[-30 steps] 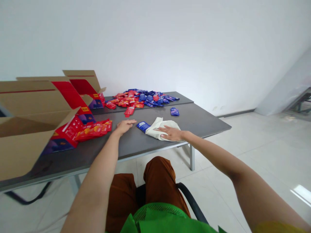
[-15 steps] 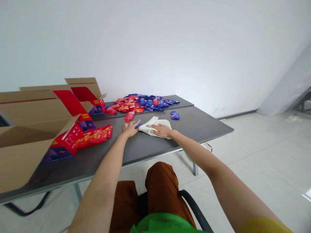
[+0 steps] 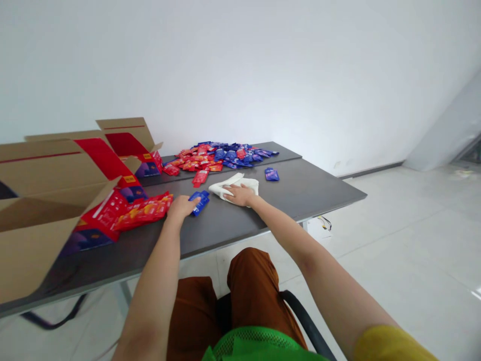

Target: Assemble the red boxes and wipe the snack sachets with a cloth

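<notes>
My left hand (image 3: pixel 181 207) is closed on a blue sachet (image 3: pixel 200 202), thumb on top, just above the dark table. Rightward of it a crumpled white cloth (image 3: pixel 249 183) lies on the tabletop. On that cloth rests my right hand (image 3: pixel 239 194), fingers apart and pressed down flat. A single blue sachet (image 3: pixel 271 174) lies on its own beyond the cloth. Close to the pile is a lone red sachet (image 3: pixel 200 178). A row of overlapping red sachets (image 3: pixel 145 211) lies left of my left hand.
Open cardboard boxes (image 3: pixel 103 211) with raised flaps stand along the left side. At the back by the wall, a mixed heap of red and blue sachets (image 3: pixel 229 154) covers part of the grey table (image 3: pixel 311 188). A chair arm (image 3: pixel 304 321) is beside my leg.
The blue sachet at the cloth's left end has come away and moved left in my left hand. My right hand and the cloth have shifted left; the cloth looks more bunched.
</notes>
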